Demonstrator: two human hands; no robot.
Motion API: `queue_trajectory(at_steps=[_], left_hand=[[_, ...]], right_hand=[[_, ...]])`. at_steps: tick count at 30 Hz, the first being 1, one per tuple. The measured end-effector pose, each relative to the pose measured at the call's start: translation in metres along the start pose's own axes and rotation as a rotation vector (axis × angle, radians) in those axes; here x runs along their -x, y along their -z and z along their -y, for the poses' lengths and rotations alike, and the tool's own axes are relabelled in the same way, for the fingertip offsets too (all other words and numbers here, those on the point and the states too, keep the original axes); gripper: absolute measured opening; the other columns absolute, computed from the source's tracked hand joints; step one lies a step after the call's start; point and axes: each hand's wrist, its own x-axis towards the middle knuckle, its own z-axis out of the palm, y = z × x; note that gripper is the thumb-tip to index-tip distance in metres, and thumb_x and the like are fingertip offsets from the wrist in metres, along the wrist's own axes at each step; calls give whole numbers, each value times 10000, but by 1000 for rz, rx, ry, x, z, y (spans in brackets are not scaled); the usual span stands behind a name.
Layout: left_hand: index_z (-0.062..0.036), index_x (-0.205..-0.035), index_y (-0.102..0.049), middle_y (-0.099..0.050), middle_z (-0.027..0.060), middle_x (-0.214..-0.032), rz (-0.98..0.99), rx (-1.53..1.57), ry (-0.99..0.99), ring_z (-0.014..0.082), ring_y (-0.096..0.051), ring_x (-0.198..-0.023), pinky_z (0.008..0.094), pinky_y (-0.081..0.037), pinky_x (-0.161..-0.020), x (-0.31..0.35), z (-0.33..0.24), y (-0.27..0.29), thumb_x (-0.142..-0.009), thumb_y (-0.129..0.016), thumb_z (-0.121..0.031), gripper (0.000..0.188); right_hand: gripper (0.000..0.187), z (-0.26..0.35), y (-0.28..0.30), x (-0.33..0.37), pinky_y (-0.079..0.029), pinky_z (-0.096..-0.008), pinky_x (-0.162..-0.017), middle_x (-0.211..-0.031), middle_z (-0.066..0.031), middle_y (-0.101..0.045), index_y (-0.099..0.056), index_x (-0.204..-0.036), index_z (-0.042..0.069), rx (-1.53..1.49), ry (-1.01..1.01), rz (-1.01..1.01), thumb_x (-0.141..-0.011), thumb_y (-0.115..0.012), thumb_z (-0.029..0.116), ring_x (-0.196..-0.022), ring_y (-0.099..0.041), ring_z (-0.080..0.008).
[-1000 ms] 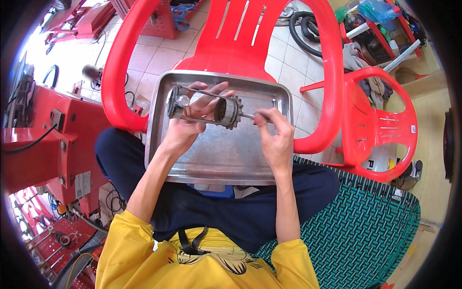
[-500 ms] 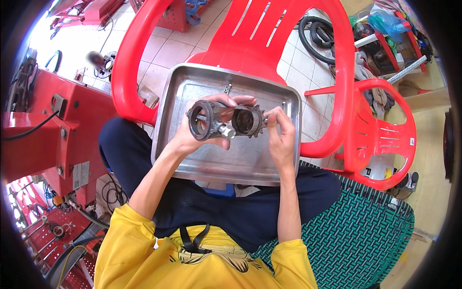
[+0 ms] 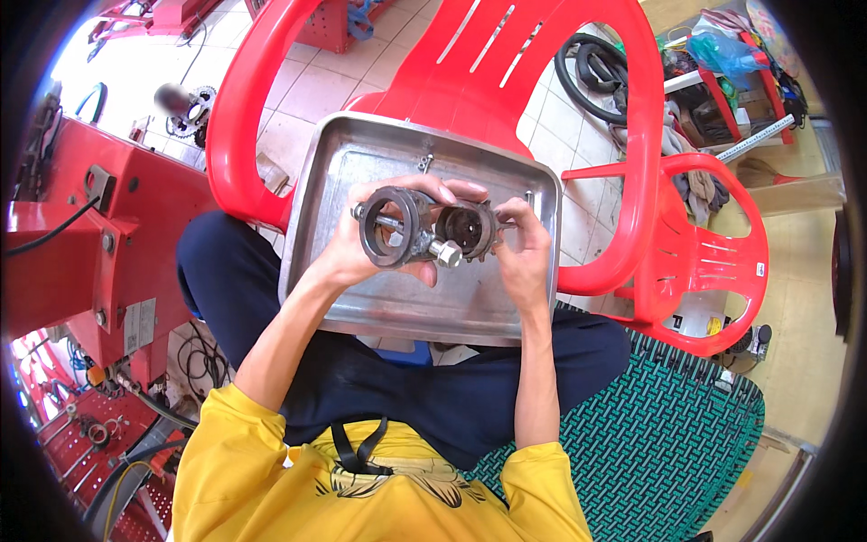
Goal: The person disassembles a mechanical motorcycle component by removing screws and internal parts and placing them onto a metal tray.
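A dark, greasy metal part (image 3: 417, 233) with two round openings is held above a steel tray (image 3: 424, 325). My left hand (image 3: 348, 239) wraps round it from the left, fingers over the top and thumb below. A silver hex-headed bolt (image 3: 447, 254) crosses the nearer ring, its head toward me and its other end showing at the ring's left side. The farther ring has a notched outer edge. My right hand (image 3: 526, 244) pinches at that edge, on a small shiny piece that its fingers mostly hide.
Small metal hardware (image 3: 424, 163) lies at the tray's far side. The tray stands against a red plastic chair (image 3: 452, 68), with a smaller red chair (image 3: 700, 257) to the right. A red metal machine (image 3: 135, 217) rises at my left. Beside me is a green woven seat (image 3: 650, 425).
The metal part has turned slightly, its bolt head shifting right and its near ring facing me more fully. My right fingers have curled in closer to its notched end.
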Motion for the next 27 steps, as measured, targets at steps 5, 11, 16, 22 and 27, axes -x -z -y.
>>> queue_trajectory(at_steps=[5,11,16,22,27], left_hand=[[-124,-1135,-689,-636,197,-1381,89,-115,58,409,-559,-1356,554,-528,-1089,-2,-7,2,-581,-981,-14,636],[-102,-1149,-684,-648,193,-1369,63,-120,65,385,-581,-1341,542,-538,-1088,0,-8,3,-584,-986,-37,644],[-107,-1162,-682,-652,189,-1361,32,-115,60,386,-581,-1341,555,-533,-1094,-1,-6,2,-594,-988,-72,647],[-125,-1175,-677,-655,172,-1358,55,-88,44,385,-579,-1344,591,-515,-1105,-3,-3,2,-602,-988,-87,653],[-64,-1195,-686,-680,171,-1332,-26,-7,54,306,-623,-1289,484,-525,-1085,-2,1,-1,-586,-989,-88,680]], right_hand=[[265,-17,10,6,-407,-332,-941,-874,-43,-614,-656,-935,40,16,-22,67,-1010,-682,293,-894,-562,-192],[235,-6,11,2,-425,-319,-920,-887,-41,-595,-641,-931,27,37,-44,85,-1036,-654,237,-904,-567,-182],[209,1,3,5,-444,-333,-886,-893,-44,-614,-651,-957,8,-164,-174,38,-1035,-659,202,-902,-572,-170],[255,-10,17,4,-456,-327,-894,-910,-54,-634,-658,-979,11,46,-173,96,-1064,-622,249,-903,-584,-166],[277,7,6,3,-440,-335,-918,-896,-72,-646,-659,-995,11,-131,-162,64,-1070,-610,273,-878,-578,-173]])
